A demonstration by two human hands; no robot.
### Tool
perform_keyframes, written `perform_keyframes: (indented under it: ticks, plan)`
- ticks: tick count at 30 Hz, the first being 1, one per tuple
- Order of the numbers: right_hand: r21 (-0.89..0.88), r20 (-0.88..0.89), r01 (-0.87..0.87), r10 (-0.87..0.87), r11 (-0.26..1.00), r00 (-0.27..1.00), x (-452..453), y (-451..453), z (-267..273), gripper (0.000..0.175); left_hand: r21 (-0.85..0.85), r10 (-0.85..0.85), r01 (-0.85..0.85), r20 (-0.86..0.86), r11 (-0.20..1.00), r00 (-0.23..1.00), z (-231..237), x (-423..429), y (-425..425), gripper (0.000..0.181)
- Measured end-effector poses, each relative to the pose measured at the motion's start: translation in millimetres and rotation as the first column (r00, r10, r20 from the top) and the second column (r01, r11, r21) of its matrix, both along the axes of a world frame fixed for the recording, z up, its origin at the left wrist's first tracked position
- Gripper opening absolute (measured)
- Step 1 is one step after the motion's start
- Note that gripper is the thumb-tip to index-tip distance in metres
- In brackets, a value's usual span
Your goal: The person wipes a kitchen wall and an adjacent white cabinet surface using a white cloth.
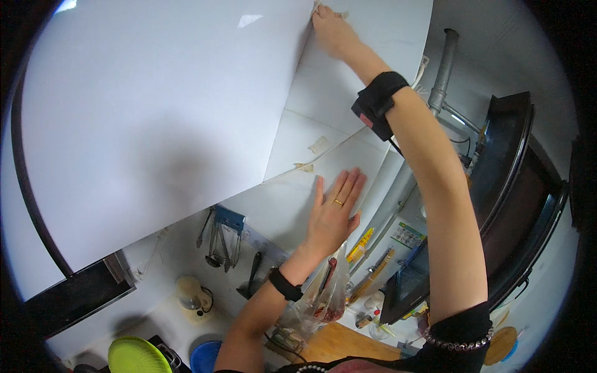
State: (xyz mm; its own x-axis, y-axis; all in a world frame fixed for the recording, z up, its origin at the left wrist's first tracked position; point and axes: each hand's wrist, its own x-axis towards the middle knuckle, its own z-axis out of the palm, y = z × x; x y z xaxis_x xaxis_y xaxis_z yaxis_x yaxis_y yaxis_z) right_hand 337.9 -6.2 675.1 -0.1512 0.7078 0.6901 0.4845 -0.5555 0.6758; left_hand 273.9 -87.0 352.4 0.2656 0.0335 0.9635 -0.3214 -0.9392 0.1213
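Observation:
My right hand point(336, 35) is raised to the top of the white wall tiles point(322, 88), in the corner beside a glossy white cabinet point(154, 121). Its fingers press a pale cloth point(344, 15), of which only small edges show. Lower down, my left hand point(332, 214) lies flat against the tiles, fingers extended and a gold ring on one. A thin white cable point(333, 148) crosses the wall above it, near two yellowed tape patches point(305, 167). A black strap with a small box point(380, 105) sits on my right forearm.
Utensils hang from a blue rack point(229, 218) below the cabinet. A clear plastic bag point(333, 298) hangs beneath my left hand, above a wooden board point(347, 342). Metal pipes point(443, 74) and a dark-framed open window point(508, 186) stand at right. A green colander point(137, 356) is lower left.

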Motion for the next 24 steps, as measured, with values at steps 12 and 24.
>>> perform_keyframes:
  ticks: [12,24]
  plan:
    - [-0.453,-0.104,-0.093,0.051,0.886,0.993,-22,-57,-111,0.036,0.015,0.006,-0.005,-0.037,1.000,0.999,1,0,1,0.072]
    - [-0.240,-0.077,0.210,-0.234,0.948,0.969,-32,-94,-52,0.055,0.002,-0.003,0.003,-0.056,1.000,0.998,-1,-1,0,0.074]
